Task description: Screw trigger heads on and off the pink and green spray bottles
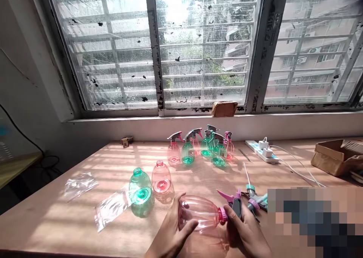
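My left hand (172, 229) is curled around the base end of a pink bottle (200, 212), held on its side between my hands with its neck toward three o'clock, while my right hand (251, 229) grips the dark spray head (236, 207) by its pink collar (222, 215). Around that bottle, an open green bottle (140, 188) and an open pink one (161, 178) stand on the surface (65, 231) toward ten o'clock, capped spray bottles (187, 153) at twelve, and loose spray heads (250, 190) between two and three.
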A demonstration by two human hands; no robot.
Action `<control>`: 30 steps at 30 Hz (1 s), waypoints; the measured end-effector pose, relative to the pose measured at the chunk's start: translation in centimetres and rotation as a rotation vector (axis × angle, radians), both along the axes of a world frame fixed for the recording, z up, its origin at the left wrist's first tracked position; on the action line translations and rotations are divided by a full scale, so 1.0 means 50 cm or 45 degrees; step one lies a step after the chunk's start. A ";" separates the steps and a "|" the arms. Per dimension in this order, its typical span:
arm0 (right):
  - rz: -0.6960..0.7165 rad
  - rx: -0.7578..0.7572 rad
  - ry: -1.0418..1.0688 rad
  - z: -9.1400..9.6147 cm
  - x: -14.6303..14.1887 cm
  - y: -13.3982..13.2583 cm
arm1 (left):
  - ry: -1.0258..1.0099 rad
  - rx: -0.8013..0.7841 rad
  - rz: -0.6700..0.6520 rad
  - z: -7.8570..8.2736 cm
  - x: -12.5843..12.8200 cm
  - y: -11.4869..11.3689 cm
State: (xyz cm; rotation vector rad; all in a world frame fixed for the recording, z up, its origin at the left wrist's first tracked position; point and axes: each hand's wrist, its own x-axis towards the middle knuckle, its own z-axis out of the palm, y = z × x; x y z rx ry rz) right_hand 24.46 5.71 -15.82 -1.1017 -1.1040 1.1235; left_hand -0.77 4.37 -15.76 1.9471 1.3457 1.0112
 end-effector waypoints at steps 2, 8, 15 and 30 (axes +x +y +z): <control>-0.041 0.090 -0.056 -0.001 0.000 -0.006 | 0.013 -0.022 0.066 -0.003 -0.003 0.005; -0.065 0.004 0.011 -0.015 0.009 0.022 | 0.055 0.065 -0.050 -0.026 -0.003 0.014; -0.065 -0.026 0.029 -0.041 0.020 0.046 | 0.276 0.483 -0.115 -0.016 0.006 0.010; -0.283 0.321 0.122 -0.023 0.022 0.022 | -0.101 -0.062 -0.122 0.031 0.009 0.001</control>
